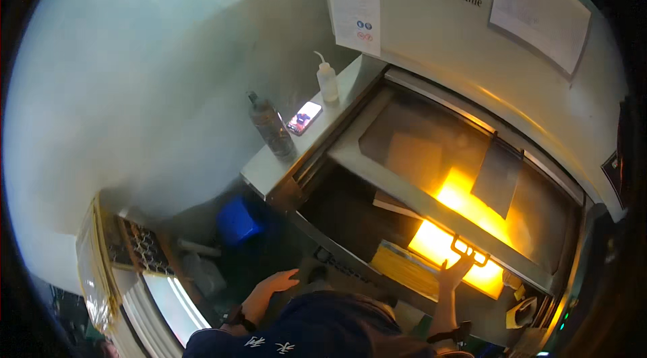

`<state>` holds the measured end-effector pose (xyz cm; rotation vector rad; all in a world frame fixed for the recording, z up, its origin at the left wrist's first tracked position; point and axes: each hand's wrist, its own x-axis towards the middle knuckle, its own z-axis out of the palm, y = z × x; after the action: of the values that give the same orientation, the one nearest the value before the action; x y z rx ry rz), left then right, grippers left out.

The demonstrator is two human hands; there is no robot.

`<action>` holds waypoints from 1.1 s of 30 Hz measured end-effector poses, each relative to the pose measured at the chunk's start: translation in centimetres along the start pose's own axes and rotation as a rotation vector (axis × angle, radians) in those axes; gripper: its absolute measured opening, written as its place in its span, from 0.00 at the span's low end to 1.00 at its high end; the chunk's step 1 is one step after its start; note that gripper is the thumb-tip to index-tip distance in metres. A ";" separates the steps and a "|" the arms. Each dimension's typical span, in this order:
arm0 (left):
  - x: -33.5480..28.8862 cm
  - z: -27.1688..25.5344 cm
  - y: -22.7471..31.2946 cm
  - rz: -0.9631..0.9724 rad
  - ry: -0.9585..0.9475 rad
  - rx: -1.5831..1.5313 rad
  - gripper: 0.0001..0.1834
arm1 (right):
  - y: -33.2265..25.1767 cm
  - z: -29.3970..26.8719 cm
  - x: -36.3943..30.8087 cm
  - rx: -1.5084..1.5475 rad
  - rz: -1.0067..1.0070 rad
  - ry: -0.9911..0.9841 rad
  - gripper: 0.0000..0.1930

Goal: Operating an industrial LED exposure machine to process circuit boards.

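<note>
My right hand (456, 273) reaches up to the dark metal handle (480, 258) on the front bar of the exposure machine's framed lid (377, 172). Its fingers close around the handle's near side, with the thumb raised to the left. Bright yellow light (431, 243) glows below the bar and through the lid's window. My left hand (276, 282) hangs free beside my body, fingers stretched out and holding nothing. Close below the right hand, a yellow-lit stack of sheets (404, 269) lies inside the machine's front opening.
On the white side ledge stand a dark bottle (271, 127) and a white squeeze bottle (327, 83), with a lit phone (304, 118) between them. A blue bin (238, 220) is on the floor. A rack with light panels (168, 301) stands at the lower left.
</note>
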<state>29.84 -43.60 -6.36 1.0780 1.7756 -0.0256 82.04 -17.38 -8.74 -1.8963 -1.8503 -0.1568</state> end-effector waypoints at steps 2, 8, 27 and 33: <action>2.7 -4.2 -0.1 0.173 0.095 0.086 0.38 | -0.9 -1.2 0.4 -0.064 0.196 -0.109 0.44; 6.0 -12.2 -1.3 0.486 0.150 0.088 0.38 | -8.9 -3.4 -7.4 -0.377 0.426 -0.437 0.37; 5.9 -15.9 20.2 1.175 -0.186 -0.407 0.62 | -15.3 -29.4 -0.2 -0.410 0.270 -0.003 0.21; 2.1 -19.7 30.5 1.488 -0.142 -1.010 0.62 | -11.3 -24.8 0.9 -0.076 0.531 0.725 0.47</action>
<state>35.55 -14.70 14.98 1.2487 0.3306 1.4538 77.34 -27.14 16.22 -1.9500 -0.8543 -0.6383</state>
